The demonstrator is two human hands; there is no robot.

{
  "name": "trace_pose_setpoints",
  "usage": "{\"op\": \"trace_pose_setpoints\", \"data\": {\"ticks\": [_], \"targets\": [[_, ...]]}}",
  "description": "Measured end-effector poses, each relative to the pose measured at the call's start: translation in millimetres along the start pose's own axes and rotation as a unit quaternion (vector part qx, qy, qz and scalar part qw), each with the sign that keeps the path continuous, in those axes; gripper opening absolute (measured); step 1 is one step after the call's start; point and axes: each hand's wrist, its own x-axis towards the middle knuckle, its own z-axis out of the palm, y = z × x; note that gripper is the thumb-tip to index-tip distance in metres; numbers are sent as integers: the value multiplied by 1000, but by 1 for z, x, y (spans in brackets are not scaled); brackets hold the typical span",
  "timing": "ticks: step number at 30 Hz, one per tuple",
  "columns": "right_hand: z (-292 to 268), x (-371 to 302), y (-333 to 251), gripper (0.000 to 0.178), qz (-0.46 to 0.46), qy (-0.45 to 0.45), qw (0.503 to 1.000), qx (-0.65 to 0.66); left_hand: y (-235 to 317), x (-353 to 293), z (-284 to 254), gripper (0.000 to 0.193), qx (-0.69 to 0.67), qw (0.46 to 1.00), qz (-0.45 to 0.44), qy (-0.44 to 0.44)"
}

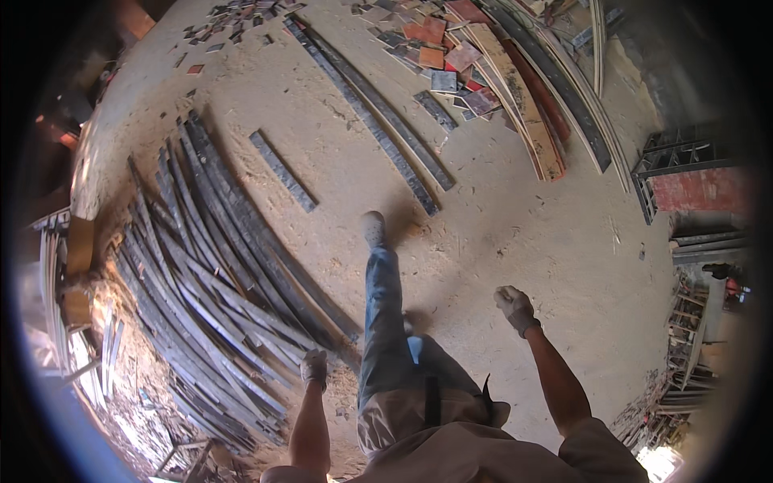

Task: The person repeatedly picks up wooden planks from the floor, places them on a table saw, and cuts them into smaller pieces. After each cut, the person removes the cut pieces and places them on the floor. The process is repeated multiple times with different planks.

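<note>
I am mid-stride, and both my hands wear pale work gloves. My left hand (314, 369) hangs low at my side with its fingers curled; no held thing shows in it. Nearest to it is the large heap of long, dark, narrow boards (217, 249) on the floor to the left. My right hand (515, 310) swings out ahead on the right, closed in a loose fist above the bare floor, with nothing visible in it. Ahead of my foot lie two long dark boards (370, 113) side by side. A short dark board (283, 171) lies left of them.
At the far right is a pile of reddish and dark board offcuts (435, 56), with wider planks (515, 97) beside it. Small scraps (241, 20) lie scattered at the far left. A metal rack with a red panel (696, 189) stands at the right. Sawdust covers the concrete floor (564, 258).
</note>
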Motion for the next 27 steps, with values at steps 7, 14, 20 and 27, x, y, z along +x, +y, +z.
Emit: {"op": "trace_pose_setpoints", "data": {"ticks": [7, 14, 20, 27], "targets": [[49, 178, -17, 49, 120, -129, 943, -281, 107, 178, -18, 46, -30, 998, -38, 37], [168, 414, 39, 89, -11, -93, 916, -390, 166, 320, -48, 100, -46, 974, -210, 72], [222, 621, 71, 134, 30, -30, 860, -508, 216, 500, -5, 127, 21, 958, -233, 163], [219, 643, 53, 101, -78, 43, 920, -383, 204, 542, -4, 64, -159, 969, -186, 35]]}}
